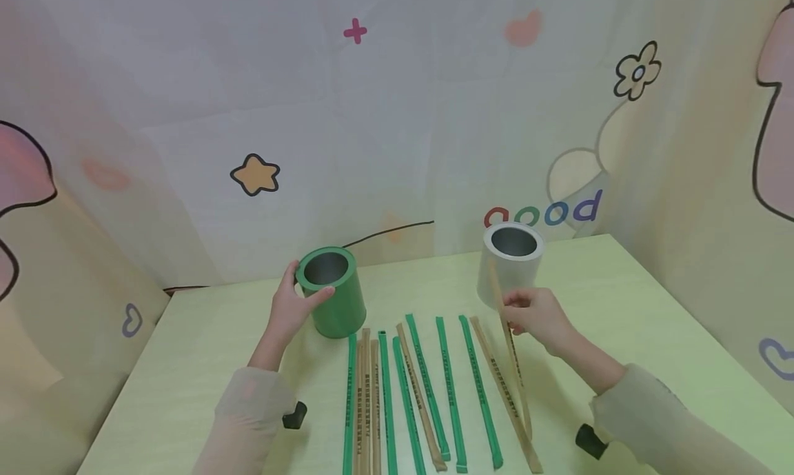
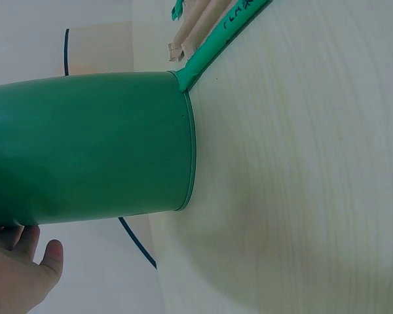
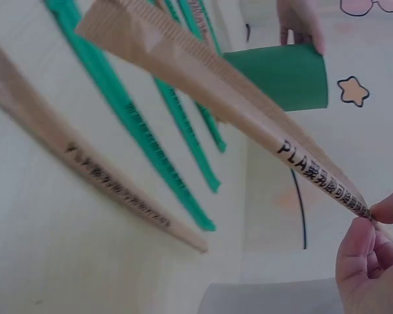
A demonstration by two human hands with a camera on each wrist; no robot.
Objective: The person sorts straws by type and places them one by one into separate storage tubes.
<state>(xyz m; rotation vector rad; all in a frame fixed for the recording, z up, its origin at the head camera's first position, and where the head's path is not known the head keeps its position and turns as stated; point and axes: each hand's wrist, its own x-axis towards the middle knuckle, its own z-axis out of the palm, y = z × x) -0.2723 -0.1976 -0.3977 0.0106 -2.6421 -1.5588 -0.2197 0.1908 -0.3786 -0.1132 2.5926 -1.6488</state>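
My left hand (image 1: 290, 309) holds the rim of a green cylindrical cup (image 1: 341, 309), its thumb across the near side and its fingers at the left. In the left wrist view the cup's smooth wall (image 2: 85, 150) fills much of the picture, and part of the hand (image 2: 19, 275) shows at the lower left. Between thumb and fingers, my right hand (image 1: 538, 316) pinches a brown paper-wrapped straw (image 1: 513, 358) near its upper end. That straw (image 3: 249, 124) slants in front of a white cup (image 1: 505, 278), whose dark opening faces up.
Several green wrapped straws (image 1: 446, 371) and brown wrapped straws (image 1: 499, 375) lie spread in a row on the pale wooden table (image 1: 205, 365). A printed cloth (image 1: 397, 130) hangs behind the table and at both sides.
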